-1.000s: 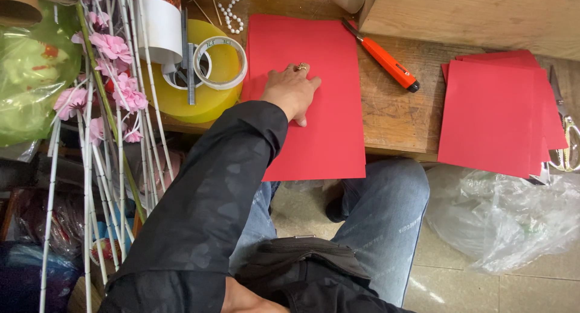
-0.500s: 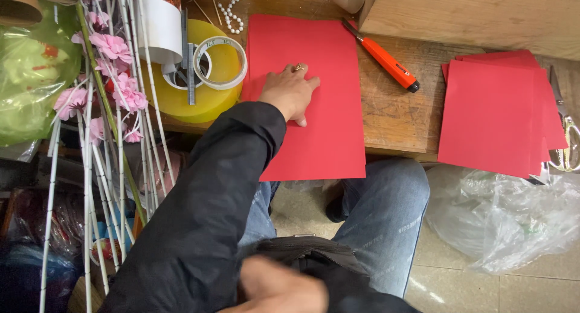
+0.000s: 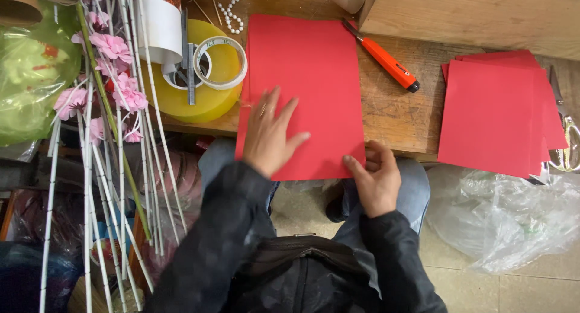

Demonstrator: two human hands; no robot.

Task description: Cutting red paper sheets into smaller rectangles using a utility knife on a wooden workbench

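A red paper sheet [image 3: 308, 71] lies on the wooden table [image 3: 399, 117], its near edge hanging over the table's front. My left hand [image 3: 269, 135] rests flat on the sheet's lower left part, fingers spread. My right hand [image 3: 376, 179] pinches the sheet's near right corner between thumb and fingers. Both arms are in black sleeves.
An orange utility knife [image 3: 386, 62] lies right of the sheet. A stack of red sheets [image 3: 495, 117] and scissors [image 3: 565, 135] sit at the far right. Tape rolls [image 3: 211, 65], white beads [image 3: 231, 14] and pink flower stems [image 3: 112, 95] are at left. A clear plastic bag [image 3: 513, 219] lies on the floor.
My right hand has come up from my lap and taken the sheet's near right corner. My left hand has slid toward me along the sheet and spread flat.
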